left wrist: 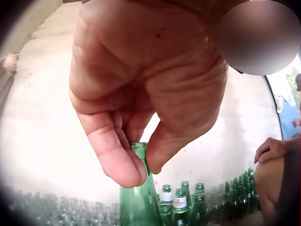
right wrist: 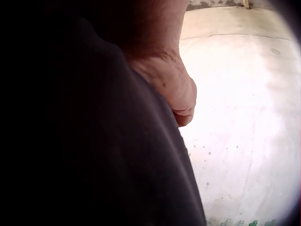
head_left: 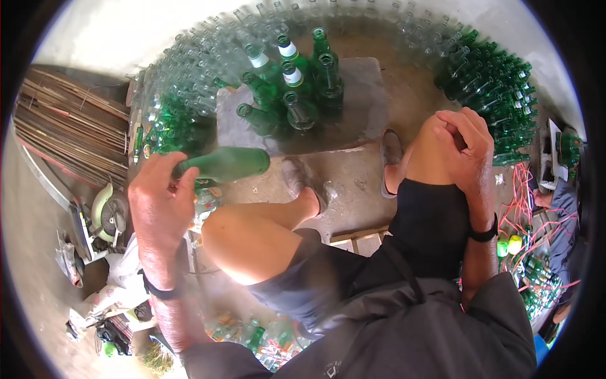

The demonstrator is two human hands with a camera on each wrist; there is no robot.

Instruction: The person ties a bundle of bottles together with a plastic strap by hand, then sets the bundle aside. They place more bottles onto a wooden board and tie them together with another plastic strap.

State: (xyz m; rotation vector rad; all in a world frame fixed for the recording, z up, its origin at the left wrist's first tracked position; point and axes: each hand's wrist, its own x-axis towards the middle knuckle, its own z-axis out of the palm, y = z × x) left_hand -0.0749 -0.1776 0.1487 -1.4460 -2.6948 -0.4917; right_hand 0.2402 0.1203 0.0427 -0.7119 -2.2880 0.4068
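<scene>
My left hand pinches a green bottle by its neck; the bottle lies nearly sideways in the head view, left of the low slab. In the left wrist view the thumb and fingers of the left hand close round the neck of that bottle. My right hand rests on the knee, its fingers loosely bent and holding nothing. The right wrist view shows part of the right hand beside dark cloth. Several green bottles stand on the slab, some with white neck labels.
Rows of clear bottles line the wall behind the slab. Green bottles are massed at the right, more at the left. Rods are stacked at the far left. Pink strands lie at the right, near another person's leg.
</scene>
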